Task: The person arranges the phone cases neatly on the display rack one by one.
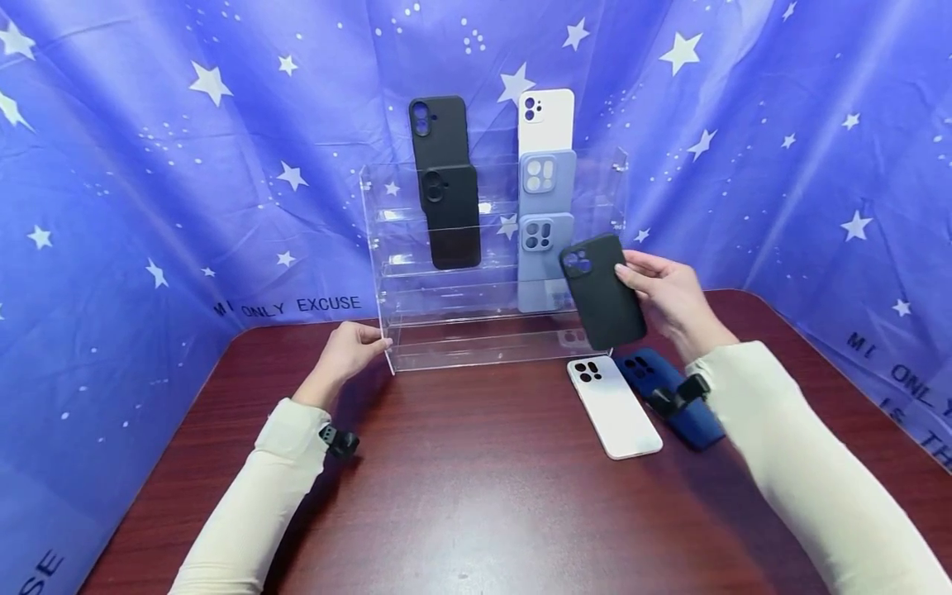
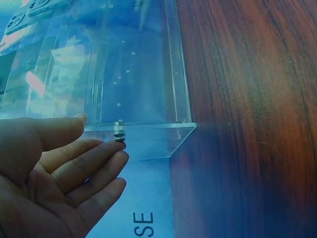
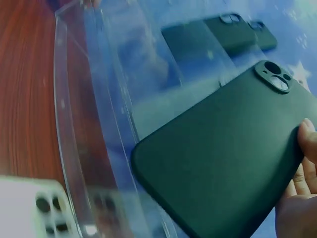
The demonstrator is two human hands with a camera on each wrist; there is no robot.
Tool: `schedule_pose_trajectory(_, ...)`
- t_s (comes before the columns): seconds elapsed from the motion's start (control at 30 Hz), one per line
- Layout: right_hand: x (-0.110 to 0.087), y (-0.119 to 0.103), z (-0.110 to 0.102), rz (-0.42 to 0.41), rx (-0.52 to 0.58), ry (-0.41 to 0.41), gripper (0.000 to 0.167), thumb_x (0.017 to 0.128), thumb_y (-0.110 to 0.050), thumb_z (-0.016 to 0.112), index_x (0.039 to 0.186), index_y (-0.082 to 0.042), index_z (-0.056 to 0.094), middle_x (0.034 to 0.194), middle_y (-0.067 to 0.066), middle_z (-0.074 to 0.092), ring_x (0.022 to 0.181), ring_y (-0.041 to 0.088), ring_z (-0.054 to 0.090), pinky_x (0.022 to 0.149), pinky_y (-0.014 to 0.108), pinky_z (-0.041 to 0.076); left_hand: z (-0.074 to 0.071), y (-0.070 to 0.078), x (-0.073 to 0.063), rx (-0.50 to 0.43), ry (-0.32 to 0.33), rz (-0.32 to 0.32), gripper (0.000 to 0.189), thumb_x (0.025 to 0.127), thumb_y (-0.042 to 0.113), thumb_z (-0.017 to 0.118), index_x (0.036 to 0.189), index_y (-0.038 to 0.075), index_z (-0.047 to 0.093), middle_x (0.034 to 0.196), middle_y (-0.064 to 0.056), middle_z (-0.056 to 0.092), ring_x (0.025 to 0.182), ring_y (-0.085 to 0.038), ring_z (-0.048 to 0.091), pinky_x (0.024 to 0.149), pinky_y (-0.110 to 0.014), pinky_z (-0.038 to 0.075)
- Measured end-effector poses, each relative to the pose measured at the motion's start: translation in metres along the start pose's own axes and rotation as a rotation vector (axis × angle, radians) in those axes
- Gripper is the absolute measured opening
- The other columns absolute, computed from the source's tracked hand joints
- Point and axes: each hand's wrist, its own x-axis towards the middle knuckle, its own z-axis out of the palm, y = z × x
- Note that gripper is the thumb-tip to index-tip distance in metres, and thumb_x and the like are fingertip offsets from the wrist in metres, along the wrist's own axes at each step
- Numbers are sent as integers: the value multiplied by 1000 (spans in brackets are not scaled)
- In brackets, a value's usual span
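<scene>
My right hand holds a black phone case by its right edge, thumb on the back face and fingers behind it. The case is tilted in front of the lower right corner of a clear acrylic display rack; its camera cutout is at the top. In the right wrist view the same black case overlaps the rack's tiers. My left hand pinches the rack's lower left side panel between thumb and fingers. In the left wrist view, the left hand has its fingertips beside a small metal fastener.
Two black cases stand on the rack's left. A white case and two light blue cases stand in a column on its right. On the wooden table lie a white case and a dark blue case, partly under my right wrist.
</scene>
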Motion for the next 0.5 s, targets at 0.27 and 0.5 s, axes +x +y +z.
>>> schedule_pose_trajectory(0.27, 23, 17, 62, -92, 97, 4, 31, 85, 10, 60, 81, -16, 74, 79, -3, 71, 70, 5, 65, 66, 17, 52, -1, 2, -1, 5, -13, -28, 24, 88, 14, 64, 102, -5, 70, 92, -18, 71, 82, -20, 62, 81, -44, 49)
schedule_pose_trajectory(0.5, 45, 26, 104, -125, 190, 84, 24, 85, 12, 60, 90, -9, 72, 76, -2, 70, 69, 6, 63, 65, 17, 52, -1, 3, -1, 0, -16, -28, 24, 88, 14, 64, 102, -5, 71, 93, -18, 71, 83, -19, 61, 82, -43, 49)
